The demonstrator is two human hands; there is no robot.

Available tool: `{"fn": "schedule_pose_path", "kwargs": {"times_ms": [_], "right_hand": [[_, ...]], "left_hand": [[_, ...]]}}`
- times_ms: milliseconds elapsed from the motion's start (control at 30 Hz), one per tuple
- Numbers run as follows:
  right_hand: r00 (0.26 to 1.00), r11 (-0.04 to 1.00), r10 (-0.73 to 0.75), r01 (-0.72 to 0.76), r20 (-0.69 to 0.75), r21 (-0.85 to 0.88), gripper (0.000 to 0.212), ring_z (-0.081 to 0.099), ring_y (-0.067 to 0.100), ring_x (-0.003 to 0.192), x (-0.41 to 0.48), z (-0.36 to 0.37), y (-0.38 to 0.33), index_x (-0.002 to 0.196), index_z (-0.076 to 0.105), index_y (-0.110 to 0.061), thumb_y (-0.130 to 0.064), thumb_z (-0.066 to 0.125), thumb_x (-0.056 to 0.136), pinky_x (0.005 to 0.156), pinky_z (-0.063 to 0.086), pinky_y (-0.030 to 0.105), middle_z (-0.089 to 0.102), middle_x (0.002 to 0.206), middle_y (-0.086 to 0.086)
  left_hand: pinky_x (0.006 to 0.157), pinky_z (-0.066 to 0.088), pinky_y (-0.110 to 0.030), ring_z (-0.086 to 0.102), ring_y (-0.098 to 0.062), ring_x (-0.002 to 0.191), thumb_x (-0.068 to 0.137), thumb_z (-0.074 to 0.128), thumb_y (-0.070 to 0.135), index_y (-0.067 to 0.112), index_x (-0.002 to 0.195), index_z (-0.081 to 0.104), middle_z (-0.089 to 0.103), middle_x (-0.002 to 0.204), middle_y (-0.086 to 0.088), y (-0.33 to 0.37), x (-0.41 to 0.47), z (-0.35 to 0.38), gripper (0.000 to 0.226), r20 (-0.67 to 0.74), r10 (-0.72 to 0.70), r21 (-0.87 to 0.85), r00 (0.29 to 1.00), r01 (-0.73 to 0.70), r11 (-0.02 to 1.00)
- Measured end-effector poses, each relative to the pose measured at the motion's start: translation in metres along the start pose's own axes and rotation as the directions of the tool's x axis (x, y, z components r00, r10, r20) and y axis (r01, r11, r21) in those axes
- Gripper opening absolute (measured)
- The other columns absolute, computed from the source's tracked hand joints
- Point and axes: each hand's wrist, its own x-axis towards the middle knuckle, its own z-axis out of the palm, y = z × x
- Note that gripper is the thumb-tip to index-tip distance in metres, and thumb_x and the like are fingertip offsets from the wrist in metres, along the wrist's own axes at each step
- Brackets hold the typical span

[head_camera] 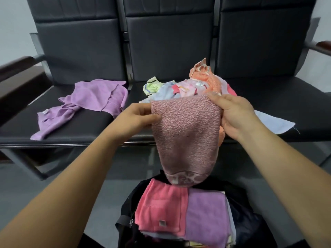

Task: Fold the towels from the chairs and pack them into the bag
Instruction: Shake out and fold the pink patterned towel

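A dusty-pink terry towel (186, 136) hangs folded in the air over the open black bag (250, 224). My left hand (138, 119) pinches its upper left edge and my right hand (234, 113) grips its upper right edge. Its patterned hem nearly touches the folded towels in the bag: a coral-pink one (161, 206) and a purple one (207, 215). A heap of mixed towels (188, 86) lies on the middle chair seat behind the held towel. A crumpled purple towel (86, 102) lies on the left chair seat.
A row of black padded chairs (170, 42) with dark armrests (16, 76) stands in front of me. A pale blue cloth (272, 122) spreads over the seat edge at the right. Grey floor surrounds the bag.
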Motion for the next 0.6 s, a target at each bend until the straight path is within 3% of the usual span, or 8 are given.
{"fn": "schedule_pose_path", "kwargs": {"times_ms": [67, 167, 267, 367, 433, 533, 600], "right_hand": [[1.000, 0.999, 0.005, -0.005, -0.015, 0.034, 0.017, 0.075, 0.023, 0.099, 0.000, 0.002, -0.002, 0.101, 0.074, -0.001, -0.014, 0.075, 0.090, 0.086, 0.061, 0.036, 0.078, 0.105, 0.011], [0.990, 0.978, 0.059, -0.083, 0.130, 0.191, 0.033, 0.071, 0.027, 0.111, 0.000, 0.001, -0.006, 0.121, 0.066, 0.007, -0.005, 0.071, 0.090, 0.095, 0.059, 0.040, 0.072, 0.120, 0.018], [0.990, 0.999, 0.025, -0.030, 0.137, 0.031, 0.025, 0.072, 0.028, 0.107, 0.001, -0.003, -0.006, 0.115, 0.069, 0.005, 0.001, 0.068, 0.090, 0.089, 0.060, 0.037, 0.076, 0.110, 0.015], [0.996, 0.989, -0.050, 0.059, 0.071, -0.137, 0.013, 0.073, 0.024, 0.098, 0.003, -0.005, -0.007, 0.107, 0.072, -0.012, -0.011, 0.068, 0.094, 0.088, 0.057, 0.043, 0.077, 0.102, 0.006], [0.995, 0.977, -0.083, 0.091, 0.048, -0.195, 0.011, 0.073, 0.019, 0.090, 0.005, -0.006, -0.008, 0.106, 0.072, -0.016, -0.015, 0.069, 0.095, 0.084, 0.058, 0.042, 0.077, 0.098, 0.003], [0.991, 0.959, -0.128, 0.134, 0.041, -0.248, 0.013, 0.074, 0.022, 0.097, 0.006, -0.004, -0.008, 0.107, 0.073, -0.013, -0.016, 0.069, 0.096, 0.087, 0.060, 0.041, 0.077, 0.103, 0.006], [0.993, 0.984, -0.109, 0.114, 0.041, -0.139, 0.020, 0.073, 0.024, 0.103, 0.006, 0.001, -0.007, 0.113, 0.071, -0.005, -0.013, 0.069, 0.095, 0.091, 0.060, 0.039, 0.076, 0.109, 0.012]], "left_hand": [[0.078, 0.057, -0.021, 0.068, -0.008, 0.086, 0.097, 0.058, -0.001, 0.016, 0.104, 0.072, 0.075, 0.096, 0.002, -0.002, 0.003, 0.004, 0.023, -0.082, 0.024, 0.002, 0.996, -0.024, 1.000], [0.062, 0.052, -0.018, 0.061, -0.004, 0.066, 0.100, 0.055, 0.006, 0.014, 0.097, 0.072, 0.071, 0.078, 0.007, -0.001, 0.009, 0.010, 0.020, -0.179, 0.048, -0.127, 0.983, -0.072, 0.989], [0.068, 0.046, -0.025, 0.052, -0.011, 0.071, 0.101, 0.056, 0.013, 0.014, 0.092, 0.077, 0.062, 0.084, -0.003, -0.001, 0.014, 0.008, 0.023, -0.220, 0.053, -0.272, 0.974, -0.113, 0.956], [0.081, 0.053, -0.026, 0.067, -0.011, 0.085, 0.096, 0.061, 0.009, 0.009, 0.107, 0.072, 0.073, 0.093, -0.001, 0.001, 0.013, 0.004, 0.016, -0.188, 0.105, -0.195, 0.977, -0.142, 0.971], [0.090, 0.055, -0.025, 0.071, -0.012, 0.096, 0.092, 0.064, 0.000, 0.006, 0.116, 0.068, 0.078, 0.099, 0.000, 0.003, 0.012, 0.002, 0.025, -0.158, 0.141, -0.115, 0.977, -0.160, 0.980], [0.087, 0.056, -0.021, 0.071, -0.006, 0.091, 0.092, 0.066, -0.001, 0.008, 0.110, 0.070, 0.078, 0.092, 0.005, 0.004, 0.013, -0.002, 0.021, -0.231, 0.163, 0.032, 0.959, -0.160, 0.987], [0.086, 0.056, -0.023, 0.070, -0.007, 0.089, 0.093, 0.067, 0.004, 0.011, 0.104, 0.073, 0.078, 0.090, 0.006, 0.002, 0.013, -0.004, 0.014, -0.287, 0.170, 0.090, 0.943, -0.150, 0.984]]}}
